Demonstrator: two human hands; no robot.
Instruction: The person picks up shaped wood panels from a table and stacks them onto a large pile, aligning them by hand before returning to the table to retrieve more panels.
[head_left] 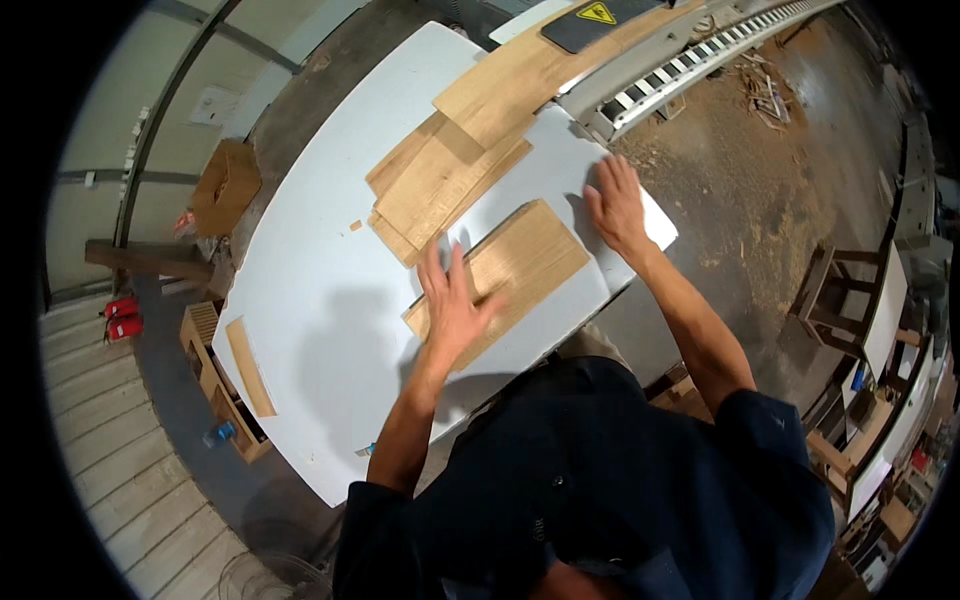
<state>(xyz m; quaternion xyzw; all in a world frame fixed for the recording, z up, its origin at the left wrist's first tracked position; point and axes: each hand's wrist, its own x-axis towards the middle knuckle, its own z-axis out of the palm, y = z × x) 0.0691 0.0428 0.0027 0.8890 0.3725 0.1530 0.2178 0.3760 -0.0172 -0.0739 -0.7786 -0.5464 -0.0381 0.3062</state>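
Wood-coloured planks [525, 275] lie in a short stack on the white tabletop [340, 230], close to my body. My left hand [453, 305] is over the left end of this stack, its fingers spread and slightly blurred; whether it touches the top plank I cannot tell. To the right of the stack, my right hand [617, 210] hovers over or rests on the table's right end. Its fingers are stretched out and it holds nothing. Farther off, several more planks [430, 190] overlap in a loose pile, a longer board [500, 85] reaching over them.
A machine with a black-and-white segmented track [690, 70] adjoins the table's far right. A narrow wood strip [250, 367] lies at the table's left edge. Sawdust covers the floor [740, 190] at right, near a wooden frame stand [845, 295]. A cardboard box [226, 187] stands at left.
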